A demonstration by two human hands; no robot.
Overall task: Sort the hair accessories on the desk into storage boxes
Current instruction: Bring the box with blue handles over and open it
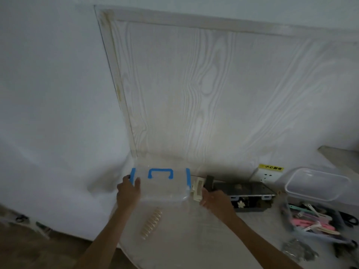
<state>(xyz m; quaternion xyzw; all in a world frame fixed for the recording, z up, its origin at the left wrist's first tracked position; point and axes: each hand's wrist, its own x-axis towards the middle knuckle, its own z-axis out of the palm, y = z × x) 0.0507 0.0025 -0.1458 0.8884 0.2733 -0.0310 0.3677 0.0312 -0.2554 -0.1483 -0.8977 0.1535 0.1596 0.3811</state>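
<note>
A clear storage box (161,188) with a blue handle and blue latches stands at the back of the pale desk (186,241), its lid on. My left hand (128,192) grips the box's left end by the blue latch. My right hand (214,199) sits just right of the box and holds a cream claw clip (197,190). A beige banana-style hair clip (151,224) lies on the desk between my forearms. On the right, an open clear bin (312,220) holds several pink, green and white clips.
A dark compartment case (246,195) lies right of my right hand, below a wall socket (267,174) with a yellow label. A clear lid (318,184) leans over the bin. Grey metal clips (297,250) and black scissors (350,220) lie at far right.
</note>
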